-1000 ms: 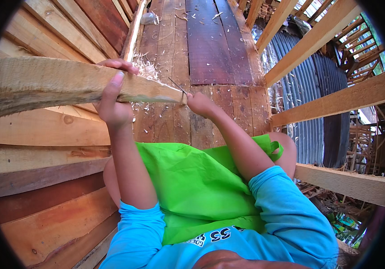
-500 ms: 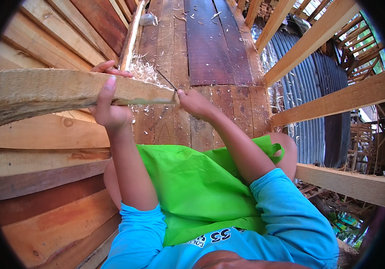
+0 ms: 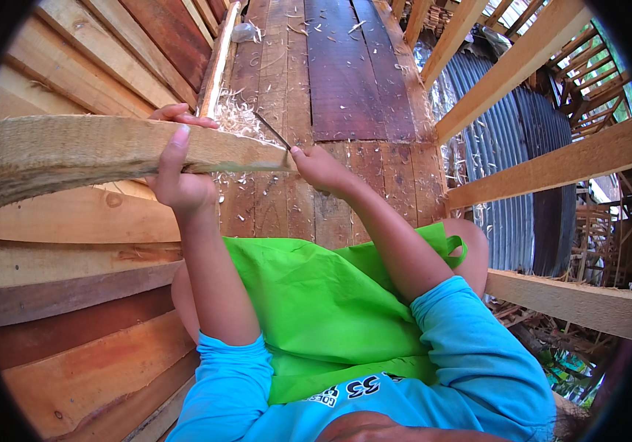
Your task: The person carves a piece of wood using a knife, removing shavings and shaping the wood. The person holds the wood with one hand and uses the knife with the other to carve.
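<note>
A long piece of pale wood (image 3: 87, 147) reaches across from the left edge to the middle, its narrower end freshly shaved. My left hand (image 3: 176, 173) is closed round it, thumb on the near face and fingers coming over the far side. At the narrow end, my right hand (image 3: 321, 169) grips a knife (image 3: 273, 131) whose thin dark blade slants away to the far left. The blade lies against or just beyond the wood's tip; I cannot tell whether it touches. The knife's handle is hidden in my fist.
Curled wood shavings (image 3: 236, 116) lie heaped beyond the wood and scattered over the plank floor (image 3: 272, 202). Boards (image 3: 73, 214) line the left side. Wooden rails (image 3: 551, 173) and corrugated metal sheets (image 3: 503, 147) stand at the right. A green apron (image 3: 323, 295) covers my lap.
</note>
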### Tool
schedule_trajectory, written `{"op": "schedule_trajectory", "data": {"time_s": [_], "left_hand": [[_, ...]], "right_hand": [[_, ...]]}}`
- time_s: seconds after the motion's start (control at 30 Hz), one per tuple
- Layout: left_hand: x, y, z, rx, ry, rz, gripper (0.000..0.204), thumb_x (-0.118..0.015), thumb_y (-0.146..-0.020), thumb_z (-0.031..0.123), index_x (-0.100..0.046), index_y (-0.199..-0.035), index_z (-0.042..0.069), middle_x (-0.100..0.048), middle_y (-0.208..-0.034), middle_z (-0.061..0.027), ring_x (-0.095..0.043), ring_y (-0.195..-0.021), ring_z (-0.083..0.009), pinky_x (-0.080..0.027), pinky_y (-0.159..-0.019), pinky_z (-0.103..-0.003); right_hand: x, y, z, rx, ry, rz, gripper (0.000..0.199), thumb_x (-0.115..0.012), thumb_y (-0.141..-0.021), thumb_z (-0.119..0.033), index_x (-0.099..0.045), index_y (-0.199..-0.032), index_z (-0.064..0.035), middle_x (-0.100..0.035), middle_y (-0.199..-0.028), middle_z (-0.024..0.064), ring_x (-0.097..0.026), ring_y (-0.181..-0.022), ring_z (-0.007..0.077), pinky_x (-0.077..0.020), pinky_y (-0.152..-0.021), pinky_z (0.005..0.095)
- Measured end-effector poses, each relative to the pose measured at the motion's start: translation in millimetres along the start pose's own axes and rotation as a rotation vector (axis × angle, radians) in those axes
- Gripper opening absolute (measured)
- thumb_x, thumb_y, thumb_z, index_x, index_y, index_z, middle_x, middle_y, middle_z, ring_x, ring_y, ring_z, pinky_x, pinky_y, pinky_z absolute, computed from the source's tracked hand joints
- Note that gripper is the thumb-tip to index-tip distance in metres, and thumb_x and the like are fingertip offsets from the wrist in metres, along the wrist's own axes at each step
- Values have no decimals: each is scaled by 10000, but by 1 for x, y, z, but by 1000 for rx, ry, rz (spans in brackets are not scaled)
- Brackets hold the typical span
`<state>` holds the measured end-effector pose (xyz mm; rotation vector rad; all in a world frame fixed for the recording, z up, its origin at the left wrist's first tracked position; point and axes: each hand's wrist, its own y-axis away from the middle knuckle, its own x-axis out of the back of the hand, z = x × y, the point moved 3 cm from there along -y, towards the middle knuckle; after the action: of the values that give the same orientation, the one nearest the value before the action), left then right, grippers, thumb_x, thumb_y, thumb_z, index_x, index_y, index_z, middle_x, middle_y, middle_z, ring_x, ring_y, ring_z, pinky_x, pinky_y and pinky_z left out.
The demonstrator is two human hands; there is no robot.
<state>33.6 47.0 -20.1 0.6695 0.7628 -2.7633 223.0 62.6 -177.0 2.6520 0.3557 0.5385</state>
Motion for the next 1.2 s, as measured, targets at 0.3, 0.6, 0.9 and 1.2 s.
{"op": "schedule_trajectory", "data": {"time_s": [0.3, 0.6, 0.9, 1.2], "left_hand": [[0, -2, 6, -29, 61, -106, 377, -559, -759, 106, -567, -1072, -103, -560, -829, -139, -594, -761, -246, -508, -736, -390], [-3, -7, -3, 9, 144, 18, 284, -576, -748, 70, -540, -1006, -43, -553, -826, -134, -572, -740, -235, -504, -714, -389], [15, -8, 0, -31, 57, 121, 304, -595, -742, 70, -500, -1017, -19, -521, -899, -118, -584, -748, -242, -511, -707, -390], [7, 1, 2, -7, 87, -27, 279, -574, -730, 63, -511, -988, -21, -517, -876, -124, -590, -760, -250, -506, -729, -398]], "right_hand": [[-11, 6, -12, 139, 124, 70, 571, -405, -968, -408, -638, -901, 109, -645, -855, 302, -646, -874, 410, -478, -797, 465], [-6, -12, 68, 66, 212, 151, 511, -360, -988, -360, -645, -912, 57, -646, -846, 272, -631, -804, 407, -475, -785, 469], [-28, -10, 20, 181, 77, 80, 507, -372, -995, -368, -598, -812, 48, -590, -687, 196, -587, -667, 316, -455, -674, 465], [-9, 28, -39, 63, 87, -93, 512, -397, -967, -349, -645, -984, 99, -655, -936, 302, -647, -906, 406, -482, -819, 465]]}}
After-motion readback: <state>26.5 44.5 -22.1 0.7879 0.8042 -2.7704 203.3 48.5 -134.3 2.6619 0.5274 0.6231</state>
